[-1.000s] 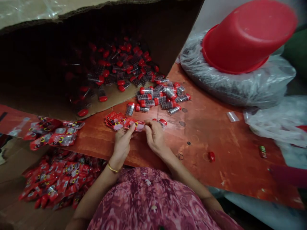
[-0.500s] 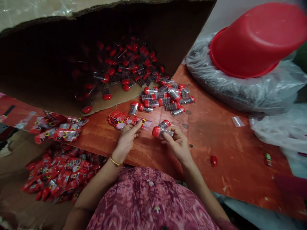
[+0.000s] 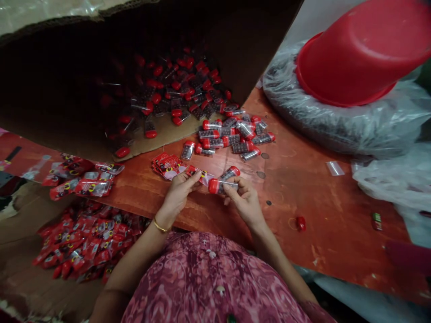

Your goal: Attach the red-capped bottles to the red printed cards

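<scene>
My left hand pinches a small red printed plastic pouch, whose clear end points right. Between the fingers of my right hand is a clear tube with a red cap, its cap turned left, close beside the pouch's end. Just behind it lies another red-capped tube on the table. A stack of flat red pouches rests next to my left fingertips. Farther back, several red-capped tubes with dark contents lie in a loose pile.
A tipped cardboard box holds many more tubes. Filled red packets lie heaped at lower left, others on the table's left edge. At right stand a red bucket on a plastic bag and a loose red cap.
My right hand has moved slightly left with the tube, bringing its red cap up to the pouch's clear end. My left hand stays nearly in place.
</scene>
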A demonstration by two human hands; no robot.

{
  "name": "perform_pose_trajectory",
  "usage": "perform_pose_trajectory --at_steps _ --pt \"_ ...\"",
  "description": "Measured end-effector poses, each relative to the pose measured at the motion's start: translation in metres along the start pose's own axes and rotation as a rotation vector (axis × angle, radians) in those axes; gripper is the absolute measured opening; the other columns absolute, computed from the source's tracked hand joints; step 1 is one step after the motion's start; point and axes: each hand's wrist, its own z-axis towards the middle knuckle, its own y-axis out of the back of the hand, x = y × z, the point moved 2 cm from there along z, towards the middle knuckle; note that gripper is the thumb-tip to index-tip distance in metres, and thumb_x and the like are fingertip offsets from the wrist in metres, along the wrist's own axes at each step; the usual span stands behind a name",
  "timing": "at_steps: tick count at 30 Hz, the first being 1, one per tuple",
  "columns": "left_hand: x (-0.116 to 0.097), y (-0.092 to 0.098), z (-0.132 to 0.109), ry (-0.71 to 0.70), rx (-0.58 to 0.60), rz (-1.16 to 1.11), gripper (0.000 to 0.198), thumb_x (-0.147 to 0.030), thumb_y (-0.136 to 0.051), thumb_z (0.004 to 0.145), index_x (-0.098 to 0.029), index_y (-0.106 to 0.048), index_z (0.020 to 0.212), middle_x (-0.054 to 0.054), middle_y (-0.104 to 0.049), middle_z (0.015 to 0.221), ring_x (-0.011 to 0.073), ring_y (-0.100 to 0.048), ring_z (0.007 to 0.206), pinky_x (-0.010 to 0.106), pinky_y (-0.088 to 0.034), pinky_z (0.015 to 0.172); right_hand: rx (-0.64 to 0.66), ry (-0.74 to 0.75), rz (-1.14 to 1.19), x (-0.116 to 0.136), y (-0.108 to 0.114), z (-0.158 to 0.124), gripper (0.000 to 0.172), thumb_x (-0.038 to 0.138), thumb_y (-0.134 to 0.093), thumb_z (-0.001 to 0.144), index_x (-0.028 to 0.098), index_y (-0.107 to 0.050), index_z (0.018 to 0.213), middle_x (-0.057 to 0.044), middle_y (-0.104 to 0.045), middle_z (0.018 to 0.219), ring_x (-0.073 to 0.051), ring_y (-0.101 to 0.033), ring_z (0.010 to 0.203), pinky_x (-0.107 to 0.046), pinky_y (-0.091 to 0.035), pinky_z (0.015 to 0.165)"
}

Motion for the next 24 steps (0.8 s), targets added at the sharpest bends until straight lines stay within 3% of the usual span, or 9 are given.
perform_pose_trajectory --at_steps 4,8,15,24 --pt "-0.0009 0.0029 0.0005 0.005 -0.032 -0.042 0.042 -0.044 -0.085 0.043 -0.013 -0.065 0.063 0.0 -0.067 0.058 0.0099 -0.06 0.055 0.021 -0.049 0.06 0.003 -0.009 0.03 0.0011 -0.0007 -0.0043 0.034 0.047 -0.07 0.068 0.018 -0.055 0.078 0.006 -0.055 0.053 -0.006 -0.049 0.037 -0.018 -0.038 0.038" --pt "0.0001 0.0034 -0.0012 0.014 0.009 0.025 0.039 -0.045 -0.083 0.047 -0.013 -0.065 0.061 -0.001 -0.064 0.055 0.0095 -0.059 0.054 0.023 -0.049 0.063 -0.016 -0.014 0.035 0.0042 -0.0004 -0.0057 0.035 0.048 -0.072 0.066 0.019 -0.056 0.077 0.006 -0.057 0.058 -0.006 -0.049 0.037 -0.018 -0.039 0.038" --pt "0.0041 0.0101 0.0021 -0.207 0.008 0.158 0.036 -0.045 -0.079 0.056 -0.013 -0.069 0.067 0.0 -0.067 0.064 0.01 -0.056 0.061 0.023 -0.045 0.065 -0.023 -0.035 0.027 0.0057 0.0022 -0.0089 0.036 0.049 -0.072 0.066 0.018 -0.056 0.076 0.006 -0.056 0.057 -0.006 -0.048 0.036 -0.018 -0.039 0.037" --pt "0.0013 0.0052 -0.0028 -0.224 0.083 0.277 0.033 -0.046 -0.076 0.06 -0.014 -0.069 0.067 0.001 -0.067 0.066 0.0111 -0.055 0.063 0.024 -0.043 0.067 -0.037 -0.04 -0.007 0.0022 0.0013 -0.0065 0.038 0.05 -0.072 0.064 0.019 -0.055 0.076 0.007 -0.054 0.054 -0.006 -0.046 0.036 -0.019 -0.038 0.037"
